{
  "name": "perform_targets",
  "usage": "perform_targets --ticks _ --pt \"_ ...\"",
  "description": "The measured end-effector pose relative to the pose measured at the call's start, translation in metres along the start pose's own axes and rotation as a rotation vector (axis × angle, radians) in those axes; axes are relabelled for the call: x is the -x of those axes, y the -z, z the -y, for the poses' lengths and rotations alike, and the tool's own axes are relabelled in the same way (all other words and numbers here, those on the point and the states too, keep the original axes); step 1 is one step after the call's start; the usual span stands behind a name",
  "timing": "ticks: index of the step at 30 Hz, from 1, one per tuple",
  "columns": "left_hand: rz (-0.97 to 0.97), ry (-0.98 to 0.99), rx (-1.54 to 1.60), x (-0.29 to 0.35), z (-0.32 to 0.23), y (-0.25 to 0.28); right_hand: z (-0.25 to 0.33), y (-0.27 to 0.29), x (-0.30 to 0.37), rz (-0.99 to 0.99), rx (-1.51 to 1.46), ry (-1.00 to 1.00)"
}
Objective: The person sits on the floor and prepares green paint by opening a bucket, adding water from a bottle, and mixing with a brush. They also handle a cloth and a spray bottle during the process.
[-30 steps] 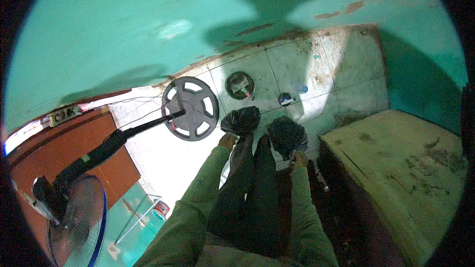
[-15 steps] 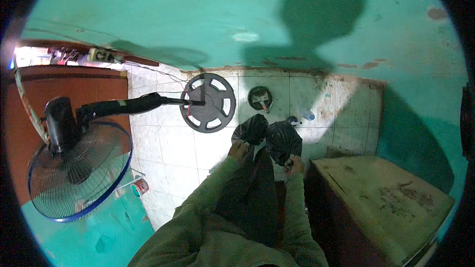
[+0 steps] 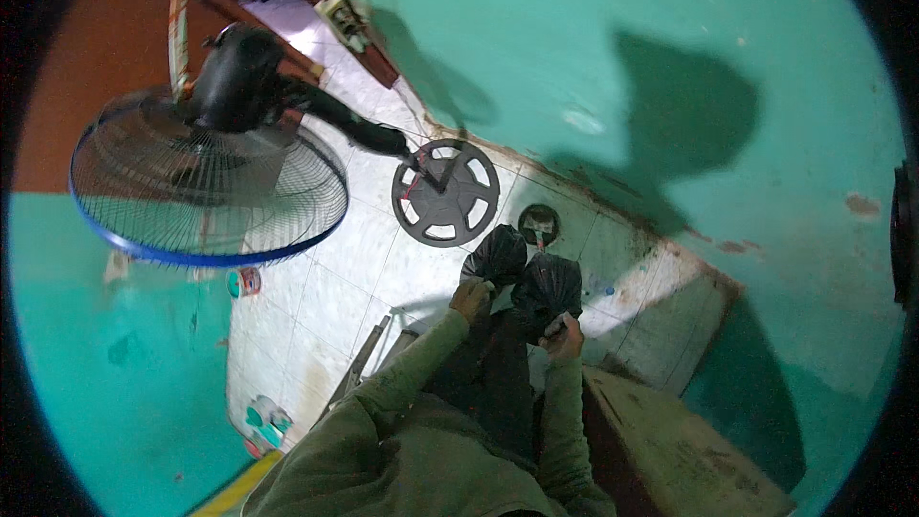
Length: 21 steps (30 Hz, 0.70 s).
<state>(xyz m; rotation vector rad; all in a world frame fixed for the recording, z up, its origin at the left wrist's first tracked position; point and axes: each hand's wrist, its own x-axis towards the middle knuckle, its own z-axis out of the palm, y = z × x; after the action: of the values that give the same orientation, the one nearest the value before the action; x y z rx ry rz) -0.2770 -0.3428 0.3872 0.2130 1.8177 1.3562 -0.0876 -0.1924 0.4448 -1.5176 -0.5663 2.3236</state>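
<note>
As left hand [image 3: 469, 301] holds: left black bag [image 3: 496, 254], grip closed
Right hand [image 3: 563, 336]: right black bag [image 3: 549, 291], grip closed
Bags: gathered, not yet released

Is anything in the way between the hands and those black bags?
No, nothing visible is: the left hand holds the left black bag, and the right hand holds the right black bag. The fan stands off to the left, away from both.

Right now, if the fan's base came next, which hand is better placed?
Probably the left hand: it is nearer the fan's base than the right hand. Each holds a black bag, though.
</note>
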Motion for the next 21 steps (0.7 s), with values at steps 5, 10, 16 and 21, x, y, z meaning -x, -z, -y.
perform_targets --ticks 5,10,16,21 --pt "-0.17 -0.119 0.131 0.019 -0.002 0.0 -0.037 0.026 -0.053 -0.136 0.107 0.018" --pt "-0.337 0.014 0.188 0.049 -0.035 0.017 0.014 -0.069 0.016 0.13 0.219 -0.052" --pt "-0.483 0.123 0.048 0.09 -0.075 0.05 0.002 -0.117 0.022 0.179 0.34 -0.155" --pt "-0.546 0.212 0.145 0.097 -0.053 0.083 -0.018 -0.158 0.029 0.267 0.45 -0.201"
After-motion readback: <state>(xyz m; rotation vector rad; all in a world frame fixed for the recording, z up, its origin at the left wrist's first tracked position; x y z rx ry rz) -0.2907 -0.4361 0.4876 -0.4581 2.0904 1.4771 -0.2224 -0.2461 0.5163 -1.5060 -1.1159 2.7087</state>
